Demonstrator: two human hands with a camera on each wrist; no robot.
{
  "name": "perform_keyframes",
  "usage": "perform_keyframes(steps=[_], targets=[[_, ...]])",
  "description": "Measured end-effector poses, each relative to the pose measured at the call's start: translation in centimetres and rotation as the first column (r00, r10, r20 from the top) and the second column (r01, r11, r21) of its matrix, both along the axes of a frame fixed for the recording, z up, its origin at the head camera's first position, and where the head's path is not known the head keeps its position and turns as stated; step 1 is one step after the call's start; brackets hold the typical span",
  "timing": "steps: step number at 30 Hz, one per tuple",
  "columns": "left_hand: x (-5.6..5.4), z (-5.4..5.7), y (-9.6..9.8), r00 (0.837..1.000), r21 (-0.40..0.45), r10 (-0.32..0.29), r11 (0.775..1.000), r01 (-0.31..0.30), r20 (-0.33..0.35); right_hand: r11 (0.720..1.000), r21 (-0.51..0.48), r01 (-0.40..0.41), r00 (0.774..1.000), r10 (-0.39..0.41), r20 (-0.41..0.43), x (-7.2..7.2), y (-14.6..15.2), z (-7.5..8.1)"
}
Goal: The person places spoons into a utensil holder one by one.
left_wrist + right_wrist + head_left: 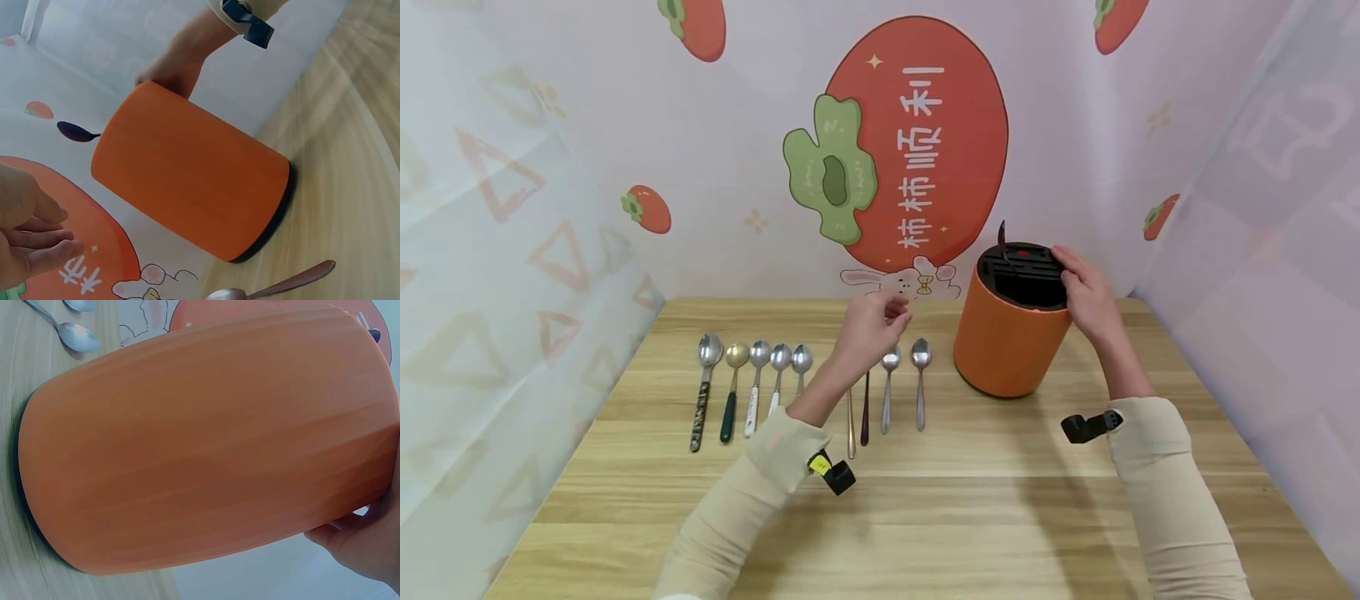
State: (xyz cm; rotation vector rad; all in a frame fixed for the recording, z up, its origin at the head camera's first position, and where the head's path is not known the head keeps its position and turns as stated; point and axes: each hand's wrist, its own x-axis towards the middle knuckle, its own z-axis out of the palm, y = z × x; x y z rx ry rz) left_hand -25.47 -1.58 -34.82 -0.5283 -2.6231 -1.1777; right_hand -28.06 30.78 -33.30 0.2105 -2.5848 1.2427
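Observation:
My right hand [1088, 296] grips the upper rim of an orange cylindrical knife block [1011, 346], which has a black slotted top [1022, 265]. Out of its left slots rises a dark purple spoon [1002, 237], bowl end up; its lower part is hidden inside. My left hand [874, 323] hovers left of the block, above the row of spoons, fingers loosely bent around nothing. In the left wrist view, the same left hand [31, 231] is apart from the block. The nearest spoon to the block is a plain silver spoon [921, 375].
Several spoons lie in a row on the wooden table [925, 533], including a black-handled spoon [703, 392] at the far left, a green-handled spoon [730, 404] and a purple-handled spoon [866, 412]. My left arm covers part of the row. A printed cloth [737, 125] stands behind.

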Motion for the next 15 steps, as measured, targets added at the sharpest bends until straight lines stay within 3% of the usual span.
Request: perform_keyframes(steps=[11,15], targets=[[0.7,-2.7,-2.1,0.993,-0.016,0.067,0.998,-0.065,0.095,1.0,-0.007,-0.015,1.0,0.015,-0.004,-0.1,-0.1,0.0],[0.9,-4.0,-2.9,0.991,-0.025,0.082,0.996,-0.08,0.102,1.0,-0.01,-0.012,1.0,0.012,0.008,0.0,0.1,-0.1]])
